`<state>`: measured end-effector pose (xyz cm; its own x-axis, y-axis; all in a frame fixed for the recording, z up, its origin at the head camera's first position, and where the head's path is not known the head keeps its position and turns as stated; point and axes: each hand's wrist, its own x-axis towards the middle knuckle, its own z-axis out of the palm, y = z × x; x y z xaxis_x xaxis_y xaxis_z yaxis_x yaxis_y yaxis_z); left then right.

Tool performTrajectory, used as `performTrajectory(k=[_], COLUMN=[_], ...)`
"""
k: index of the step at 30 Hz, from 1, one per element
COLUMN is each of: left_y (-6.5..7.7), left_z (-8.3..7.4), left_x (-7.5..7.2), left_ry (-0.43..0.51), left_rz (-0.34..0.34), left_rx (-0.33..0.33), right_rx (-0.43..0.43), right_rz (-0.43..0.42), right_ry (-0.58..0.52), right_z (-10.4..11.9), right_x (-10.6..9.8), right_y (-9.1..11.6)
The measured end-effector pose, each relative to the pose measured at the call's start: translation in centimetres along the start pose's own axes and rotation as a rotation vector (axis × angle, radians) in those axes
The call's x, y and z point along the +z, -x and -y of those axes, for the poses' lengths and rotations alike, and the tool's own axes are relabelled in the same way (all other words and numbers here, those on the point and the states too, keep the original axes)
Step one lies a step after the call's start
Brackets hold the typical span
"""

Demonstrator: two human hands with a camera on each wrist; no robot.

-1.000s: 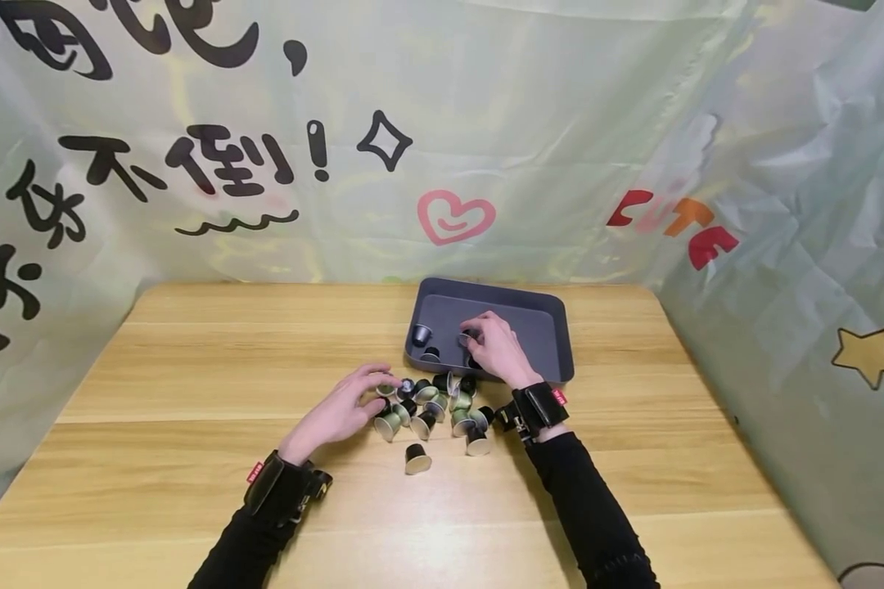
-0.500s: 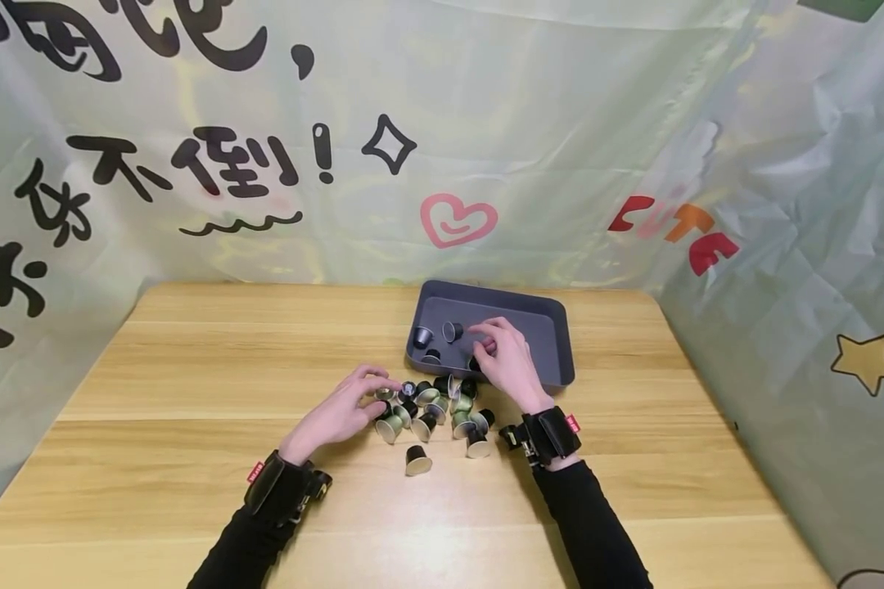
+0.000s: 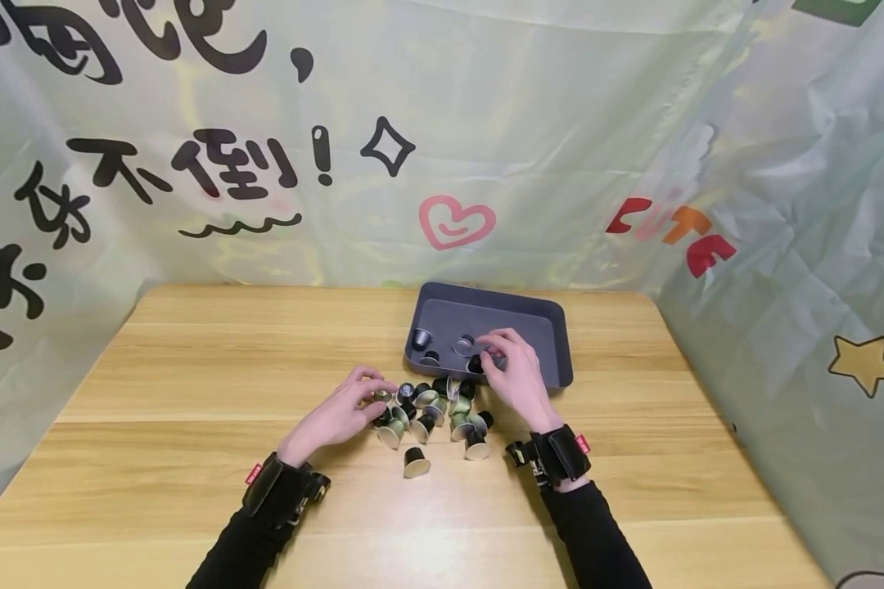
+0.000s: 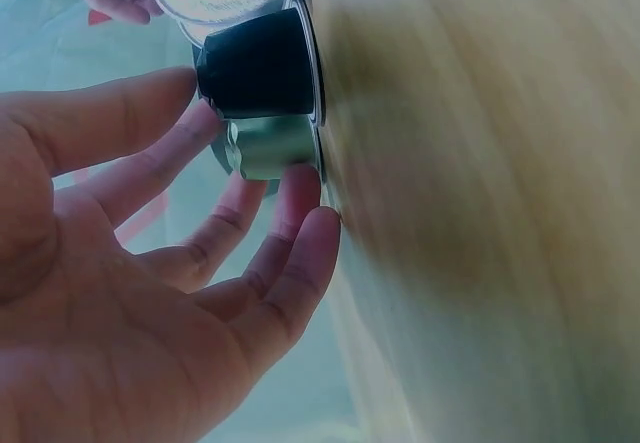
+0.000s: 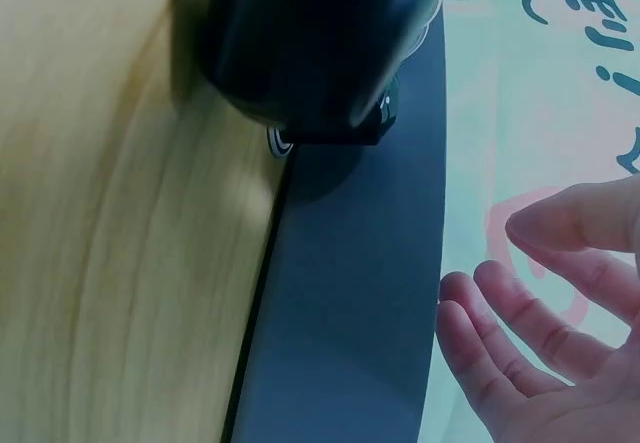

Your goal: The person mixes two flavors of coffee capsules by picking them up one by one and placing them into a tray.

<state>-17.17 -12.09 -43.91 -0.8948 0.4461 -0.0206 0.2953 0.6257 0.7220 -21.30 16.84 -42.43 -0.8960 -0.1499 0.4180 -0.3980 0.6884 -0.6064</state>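
Note:
Coffee capsules, black and green, lie in a loose pile (image 3: 438, 409) on the table. My left hand (image 3: 342, 413) is at the pile's left side, fingers slightly bent. In the left wrist view its thumb meets the end of a black capsule (image 4: 260, 68), and its fingertips are beside a green capsule (image 4: 275, 148). Behind the pile is a dark grey tray (image 3: 552, 343). Over its front part hovers my right hand (image 3: 516, 372), with nothing between thumb and fingers. Several capsules are in the tray, including a silver-rimmed capsule (image 3: 463, 346) and a dark silver capsule (image 3: 421, 339).
A single black capsule (image 3: 416, 463) lies in front of the pile. The wooden table (image 3: 214, 360) meets printed cloth walls (image 3: 560, 147) at the back and sides. The tray's raised front wall (image 5: 350, 293) stands close to the pile.
My right hand has let go of a capsule in the tray and drawn away to the right. The released capsule has shifted slightly right and turned. My left hand has barely moved.

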Motion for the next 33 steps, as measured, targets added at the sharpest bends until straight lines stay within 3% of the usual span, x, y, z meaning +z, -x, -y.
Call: performTrajectory(k=[16,33], left_y=[0.14,0.00], left_z=[-0.24,-0.18], left_x=[-0.07,0.00], left_ry=[0.013,0.004], left_rz=[0.004,-0.002], left_rx=[-0.026,-0.033], right_rx=[-0.015,0.002], right_rz=[-0.055,-0.038], right_ry=[-0.022,-0.055], right_z=[-0.61,-0.87], right_x=[-0.27,-0.14], right_y=[0.14,0.18])
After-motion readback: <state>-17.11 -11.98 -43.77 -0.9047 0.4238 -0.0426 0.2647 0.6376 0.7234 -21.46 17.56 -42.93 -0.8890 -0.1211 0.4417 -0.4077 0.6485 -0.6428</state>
